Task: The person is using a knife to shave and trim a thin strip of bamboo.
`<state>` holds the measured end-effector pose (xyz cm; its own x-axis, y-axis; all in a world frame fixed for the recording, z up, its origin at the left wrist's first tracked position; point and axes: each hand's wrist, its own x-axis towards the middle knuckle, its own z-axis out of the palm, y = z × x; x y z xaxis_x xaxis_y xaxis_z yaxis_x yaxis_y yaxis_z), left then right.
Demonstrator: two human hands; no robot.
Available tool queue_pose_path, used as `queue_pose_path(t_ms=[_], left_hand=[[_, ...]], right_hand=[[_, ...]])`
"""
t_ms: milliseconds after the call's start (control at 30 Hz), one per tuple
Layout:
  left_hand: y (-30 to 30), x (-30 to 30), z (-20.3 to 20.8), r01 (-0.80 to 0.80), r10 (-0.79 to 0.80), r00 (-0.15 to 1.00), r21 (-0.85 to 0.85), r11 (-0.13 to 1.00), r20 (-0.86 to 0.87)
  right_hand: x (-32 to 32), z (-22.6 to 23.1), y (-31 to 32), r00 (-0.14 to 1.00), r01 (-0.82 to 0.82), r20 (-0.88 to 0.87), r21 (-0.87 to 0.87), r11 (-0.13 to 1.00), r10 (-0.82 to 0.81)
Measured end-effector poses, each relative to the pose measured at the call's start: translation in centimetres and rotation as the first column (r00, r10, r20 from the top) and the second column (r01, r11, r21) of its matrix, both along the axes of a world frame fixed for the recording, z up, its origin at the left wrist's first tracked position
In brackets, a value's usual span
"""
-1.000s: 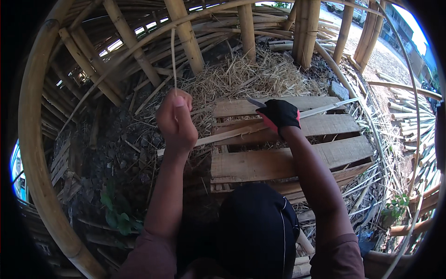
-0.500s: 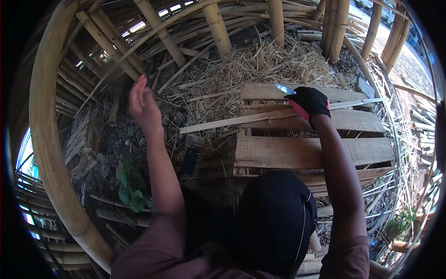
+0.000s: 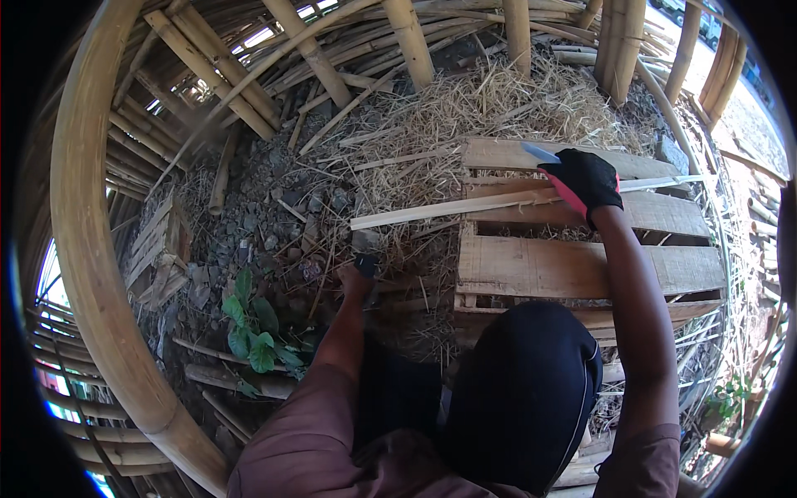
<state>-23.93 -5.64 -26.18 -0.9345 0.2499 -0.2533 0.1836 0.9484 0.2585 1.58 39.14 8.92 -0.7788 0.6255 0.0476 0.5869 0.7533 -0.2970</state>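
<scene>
Fingers of the right hand (image 3: 588, 178), inside a black glove with a red patch, are curled shut around the handle of a knife (image 3: 540, 153) whose pale blade sticks out to the upper left. That hand rests on a long split bamboo strip (image 3: 448, 209), which lies across the top boards of a wooden pallet (image 3: 581, 266) and juts out to the left over the straw (image 3: 481, 104). On the left hand (image 3: 359, 274), lowered to the stony ground just left of the pallet, I cannot tell how the fingers are set; something small and dark shows at it, too unclear to name. A leafy green plant (image 3: 253, 328) grows near that arm. Thick bamboo poles (image 3: 91, 249) curve around the left side, and more lean together behind the straw.
</scene>
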Motion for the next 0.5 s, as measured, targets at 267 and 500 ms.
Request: queue_pose_path(t_ms=[267,500], left_hand=[[0.9,1.8,-1.3,-0.240,0.240,0.971,-0.037,0.970,0.000],[1.6,2.0,2.0,-0.180,0.187,0.975,0.065,0.982,-0.121]], right_hand=[[0.3,-1.2,-1.6,0.957,-0.278,-0.043,0.140,0.950,0.286],[0.0,-1.4,-1.5,0.969,-0.247,0.001,0.108,0.963,0.249]])
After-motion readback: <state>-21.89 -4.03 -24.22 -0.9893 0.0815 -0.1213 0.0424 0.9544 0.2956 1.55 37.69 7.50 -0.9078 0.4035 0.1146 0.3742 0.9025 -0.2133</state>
